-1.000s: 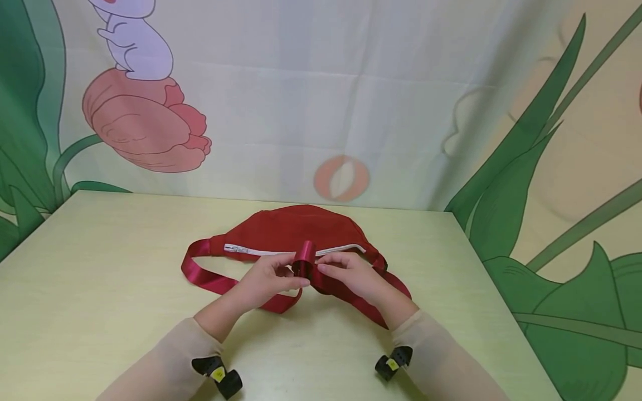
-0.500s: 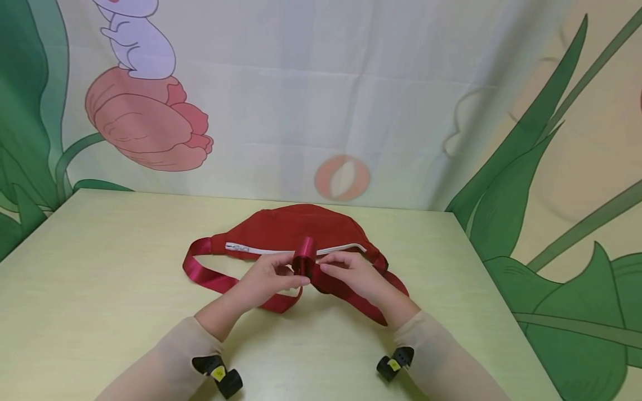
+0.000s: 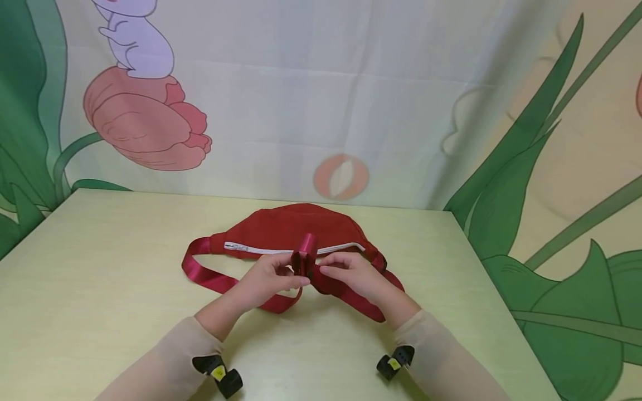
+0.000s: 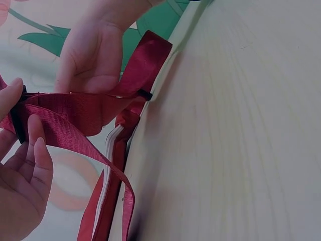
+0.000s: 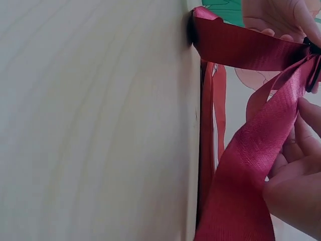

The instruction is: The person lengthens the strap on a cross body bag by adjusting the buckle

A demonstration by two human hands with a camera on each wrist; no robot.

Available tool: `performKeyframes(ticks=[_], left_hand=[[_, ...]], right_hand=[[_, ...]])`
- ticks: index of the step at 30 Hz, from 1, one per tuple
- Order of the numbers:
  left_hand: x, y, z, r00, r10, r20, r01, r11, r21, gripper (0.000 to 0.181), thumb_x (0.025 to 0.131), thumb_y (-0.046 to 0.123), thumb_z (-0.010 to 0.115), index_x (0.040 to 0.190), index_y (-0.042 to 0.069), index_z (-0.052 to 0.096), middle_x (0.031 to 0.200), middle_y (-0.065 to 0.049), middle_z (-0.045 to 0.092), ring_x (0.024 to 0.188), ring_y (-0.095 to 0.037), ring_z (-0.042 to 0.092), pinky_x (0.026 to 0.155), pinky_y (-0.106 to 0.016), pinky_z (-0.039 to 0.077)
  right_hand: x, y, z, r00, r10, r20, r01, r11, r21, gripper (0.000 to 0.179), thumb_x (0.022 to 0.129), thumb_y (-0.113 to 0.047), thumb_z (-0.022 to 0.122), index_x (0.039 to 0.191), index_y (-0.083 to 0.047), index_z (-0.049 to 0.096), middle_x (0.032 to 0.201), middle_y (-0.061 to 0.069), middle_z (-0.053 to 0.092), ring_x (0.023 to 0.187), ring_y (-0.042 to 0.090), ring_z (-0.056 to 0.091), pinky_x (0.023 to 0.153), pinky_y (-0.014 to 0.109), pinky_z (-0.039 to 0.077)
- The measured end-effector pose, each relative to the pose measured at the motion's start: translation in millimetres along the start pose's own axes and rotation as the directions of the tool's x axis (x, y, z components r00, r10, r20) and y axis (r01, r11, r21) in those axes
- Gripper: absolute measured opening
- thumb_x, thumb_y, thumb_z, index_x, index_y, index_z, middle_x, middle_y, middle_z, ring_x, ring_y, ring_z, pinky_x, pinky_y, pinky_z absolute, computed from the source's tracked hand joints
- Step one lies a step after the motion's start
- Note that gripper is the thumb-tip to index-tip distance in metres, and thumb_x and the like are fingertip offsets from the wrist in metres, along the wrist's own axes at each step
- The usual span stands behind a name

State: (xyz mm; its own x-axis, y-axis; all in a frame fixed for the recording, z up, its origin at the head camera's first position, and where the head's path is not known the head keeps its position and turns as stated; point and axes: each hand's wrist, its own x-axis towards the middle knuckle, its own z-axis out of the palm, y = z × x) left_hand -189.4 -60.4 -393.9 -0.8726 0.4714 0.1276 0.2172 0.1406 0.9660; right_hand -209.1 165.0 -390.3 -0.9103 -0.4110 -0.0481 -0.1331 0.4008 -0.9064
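A red waist bag point(image 3: 301, 225) with a white zipper point(image 3: 256, 250) lies near the back of the table. My left hand point(image 3: 271, 281) pinches a black strap slider point(image 4: 19, 118) between thumb and fingers, over the bag's front. Dark red webbing runs through the slider and stands up as a small loop point(image 3: 308, 245). My right hand point(image 3: 356, 278) pinches the webbing strap point(image 5: 261, 135) just right of the slider. From there the strap hangs below the right hand and bends back to the bag's right end. A second black fitting point(image 4: 144, 94) shows on the strap there.
The pale wooden table point(image 3: 125, 267) reaches back to a printed curtain point(image 3: 276, 111). Another strap length point(image 3: 200, 273) curves over the table at the bag's left. Wrist cameras point(image 3: 220, 376) sit on both forearms.
The upright webbing loop has risen slightly and its opening has narrowed. The hanging strap at the right has drawn in a little toward the hands. Both hands stay nearly in place.
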Motion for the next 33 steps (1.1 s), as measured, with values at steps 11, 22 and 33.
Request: performKeyframes(ticks=[11, 22, 33], left_hand=[[1.5, 0.7, 1.5, 1.0, -0.002, 0.014, 0.002, 1.0, -0.006, 0.038, 0.081, 0.02, 0.073, 0.117, 0.012, 0.064, 0.092, -0.005, 0.066, 0.077, -0.025, 0.057, 0.069, -0.041, 0.051], [0.6, -0.6, 1.0, 1.0, 0.004, -0.007, -0.004, 1.0, -0.013, 0.039, 0.082, 0.02, 0.073, 0.119, 0.011, 0.063, 0.096, -0.006, 0.066, 0.078, -0.028, 0.057, 0.07, -0.046, 0.051], [0.1, -0.3, 3.7, 1.0, 0.024, -0.002, -0.024, 1.0, 0.0, 0.036, 0.081, 0.019, 0.073, 0.115, 0.009, 0.064, 0.09, -0.006, 0.064, 0.075, -0.025, 0.056, 0.067, -0.041, 0.051]], right_hand=[[-1.1, -6, 4, 1.0, -0.012, 0.004, 0.012, 0.998, 0.068, 0.023, 0.09, -0.021, 0.062, 0.108, -0.007, 0.066, 0.103, 0.004, 0.066, 0.095, 0.019, 0.06, 0.083, 0.033, 0.048], [-2.7, -8, 2, 1.0, 0.003, 0.009, -0.003, 0.999, 0.034, 0.023, 0.091, -0.021, 0.061, 0.107, -0.006, 0.066, 0.102, 0.003, 0.065, 0.096, 0.018, 0.058, 0.085, 0.034, 0.047], [-2.6, -9, 4, 0.999, 0.006, 0.054, -0.011, 0.995, 0.094, 0.033, 0.094, -0.029, 0.055, 0.123, -0.013, 0.06, 0.117, 0.002, 0.06, 0.11, 0.02, 0.053, 0.095, 0.043, 0.04]])
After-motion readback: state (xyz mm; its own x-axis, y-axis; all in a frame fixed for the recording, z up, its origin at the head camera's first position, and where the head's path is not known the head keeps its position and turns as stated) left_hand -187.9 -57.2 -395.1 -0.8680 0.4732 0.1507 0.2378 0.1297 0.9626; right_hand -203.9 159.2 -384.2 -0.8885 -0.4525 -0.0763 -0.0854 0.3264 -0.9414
